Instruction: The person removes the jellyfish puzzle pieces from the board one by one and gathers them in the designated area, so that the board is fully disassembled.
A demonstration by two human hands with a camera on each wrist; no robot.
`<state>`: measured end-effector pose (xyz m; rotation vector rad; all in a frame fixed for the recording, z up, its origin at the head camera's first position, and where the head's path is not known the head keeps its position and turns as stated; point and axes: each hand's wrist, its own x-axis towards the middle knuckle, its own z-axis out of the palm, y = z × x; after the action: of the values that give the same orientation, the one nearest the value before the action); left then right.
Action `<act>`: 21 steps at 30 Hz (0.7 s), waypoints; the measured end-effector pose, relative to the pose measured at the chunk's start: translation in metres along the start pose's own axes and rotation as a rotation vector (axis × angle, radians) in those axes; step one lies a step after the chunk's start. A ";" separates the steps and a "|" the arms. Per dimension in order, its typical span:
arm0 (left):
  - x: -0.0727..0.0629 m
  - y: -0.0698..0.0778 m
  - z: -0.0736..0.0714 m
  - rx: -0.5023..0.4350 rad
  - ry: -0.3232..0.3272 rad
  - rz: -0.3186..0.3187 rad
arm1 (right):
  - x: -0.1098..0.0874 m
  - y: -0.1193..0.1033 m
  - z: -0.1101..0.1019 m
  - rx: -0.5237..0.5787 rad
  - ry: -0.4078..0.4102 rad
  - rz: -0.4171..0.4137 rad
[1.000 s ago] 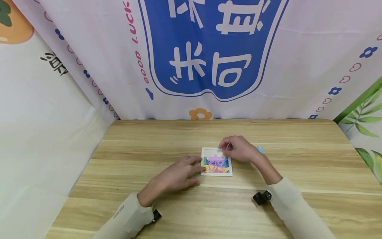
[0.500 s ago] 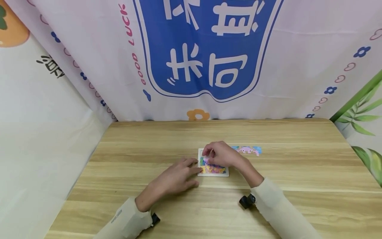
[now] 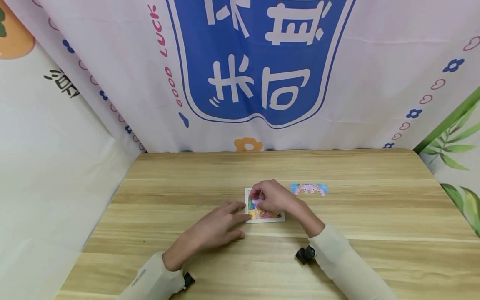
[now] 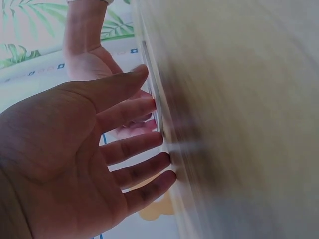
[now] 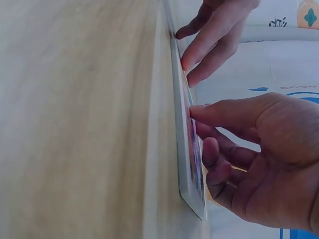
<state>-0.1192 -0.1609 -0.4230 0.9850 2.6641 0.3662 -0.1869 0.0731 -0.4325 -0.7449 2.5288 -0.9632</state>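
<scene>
A small jigsaw puzzle in a white frame lies on the table, its lower part showing a yellow, pink and blue picture. My left hand rests at its left side with spread, fairly straight fingers, the tips at the frame's edge. Over the puzzle's middle, my right hand pinches a pinkish puzzle piece between thumb and index finger, right at the puzzle's surface; the fingers hide most of it. In the right wrist view the thumb tip touches the picture, and the other fingers curl beside it.
A row of blue and pink puzzle pieces lies on the wooden table to the right of the frame. A printed curtain hangs along the table's back edge. Each sleeve carries a small black camera.
My right hand has moved left from the frame's upper right corner onto the puzzle's middle, uncovering the row of pieces. My left hand and the frame have shifted slightly left.
</scene>
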 end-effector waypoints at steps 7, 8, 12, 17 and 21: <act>0.001 -0.003 0.000 -0.020 0.005 0.017 | 0.001 0.001 0.002 0.044 0.014 0.012; 0.001 -0.003 0.000 -0.023 0.007 0.016 | 0.001 0.001 0.002 0.049 0.014 0.012; 0.002 -0.004 0.001 -0.026 0.014 0.017 | 0.002 0.002 0.002 0.051 0.010 0.011; 0.002 -0.005 0.002 -0.025 0.015 0.016 | 0.002 0.002 0.002 0.043 0.009 -0.013; 0.003 -0.005 0.003 -0.031 0.013 0.017 | 0.002 0.003 0.002 0.048 0.010 -0.030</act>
<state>-0.1231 -0.1623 -0.4277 0.9999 2.6551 0.4175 -0.1885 0.0727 -0.4358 -0.7674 2.5012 -1.0358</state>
